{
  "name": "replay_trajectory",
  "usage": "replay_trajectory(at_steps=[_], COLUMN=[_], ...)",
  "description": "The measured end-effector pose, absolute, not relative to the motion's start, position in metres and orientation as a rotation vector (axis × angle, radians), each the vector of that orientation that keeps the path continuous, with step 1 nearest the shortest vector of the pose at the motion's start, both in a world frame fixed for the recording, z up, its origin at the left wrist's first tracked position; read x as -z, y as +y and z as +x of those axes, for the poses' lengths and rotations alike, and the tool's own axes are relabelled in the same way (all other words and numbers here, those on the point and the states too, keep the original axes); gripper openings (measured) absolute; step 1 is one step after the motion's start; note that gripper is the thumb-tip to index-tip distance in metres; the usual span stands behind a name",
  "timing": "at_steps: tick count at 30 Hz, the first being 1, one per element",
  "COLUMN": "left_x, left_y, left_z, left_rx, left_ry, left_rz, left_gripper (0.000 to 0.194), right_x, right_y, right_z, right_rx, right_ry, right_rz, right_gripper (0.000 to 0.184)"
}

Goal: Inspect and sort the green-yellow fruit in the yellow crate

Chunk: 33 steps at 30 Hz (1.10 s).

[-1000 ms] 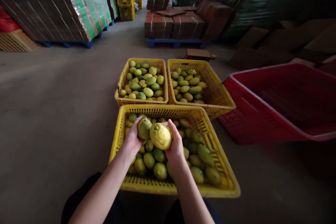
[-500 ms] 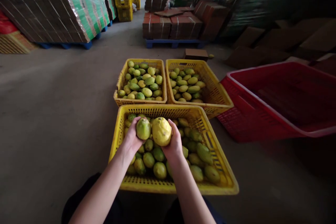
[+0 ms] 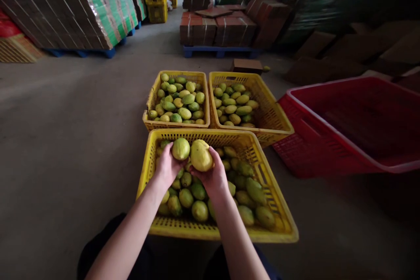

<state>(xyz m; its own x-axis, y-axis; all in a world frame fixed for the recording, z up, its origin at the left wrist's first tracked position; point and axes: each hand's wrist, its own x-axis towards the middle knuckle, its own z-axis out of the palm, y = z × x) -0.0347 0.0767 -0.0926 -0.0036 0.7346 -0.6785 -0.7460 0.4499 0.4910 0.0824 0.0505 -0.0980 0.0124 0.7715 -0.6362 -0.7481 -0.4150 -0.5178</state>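
Right hand (image 3: 215, 176), one, at the centre of the frame, clasped about a yellow fruit (image 3: 201, 155), lumpy in outline, thumb along its flank. Left hand (image 3: 168, 167), one, just left of centre, curled about a greener fruit (image 3: 180, 149), rounder and smaller. The two fruits sit side by side above the near crate (whether their skins meet cannot be told). Changed within the last half second: both fruits have been turned, the stem end of the yellow one no longer facing the viewer, and both are raised slightly; as judged, a look over other faces of the fruit, with neither yet let go. Near crate (image 3: 256, 236), yellow, slatted, lower centre, holding loose green and yellowish fruit. Red crate (image 3: 306, 151), right of the frame. Beyond the near crate, two more yellow crates: the left-hand crate (image 3: 177, 125), well filled, and the right-hand crate (image 3: 278, 126), its fruit gathered toward the left; neither load visibly altered. Farther off, a small cardboard box (image 3: 247, 66); then strapped cardboard bundles (image 3: 198, 33) on a blue pallet (image 3: 219, 51), upper centre.
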Motion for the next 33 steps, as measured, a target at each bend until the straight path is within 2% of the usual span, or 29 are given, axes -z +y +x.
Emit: replay_trajectory(at_steps=[6,12,19,25,28,32,33], left_x=[0.093,0.093,0.094,0.092,0.093,0.089,0.087], left_y=[0.075,0.075,0.074,0.073,0.072,0.072,0.072], left_z=[-0.033,-0.037,-0.03,-0.028,-0.031,-0.041,-0.045], left_rx=[-1.132,-0.992,-0.979,-0.928,-0.96,-1.111,-1.144], left_ry=[1.14,1.092,1.154,1.168,1.151,1.05,1.046], left_rz=[0.052,0.085,0.138,0.151,0.202,0.438,0.496], left_gripper=[0.025,0.044,0.037,0.043,0.036,0.009,0.013], right_x=[0.098,0.098,0.095,0.1,0.104,0.101,0.1], right_y=[0.052,0.053,0.052,0.052,0.052,0.053,0.053], right_z=[0.087,0.096,0.096,0.095,0.095,0.099,0.1], right_rx=[-1.712,-1.915,-1.904,-1.896,-1.881,-1.762,-1.734], right_ry=[-0.003,0.109,0.176,0.118,0.101,0.058,0.018], right_rz=[-1.119,-0.936,-0.943,-0.964,-0.948,-0.95,-0.95], right_gripper=[0.03,0.037,0.039,0.043,0.04,0.027,0.024])
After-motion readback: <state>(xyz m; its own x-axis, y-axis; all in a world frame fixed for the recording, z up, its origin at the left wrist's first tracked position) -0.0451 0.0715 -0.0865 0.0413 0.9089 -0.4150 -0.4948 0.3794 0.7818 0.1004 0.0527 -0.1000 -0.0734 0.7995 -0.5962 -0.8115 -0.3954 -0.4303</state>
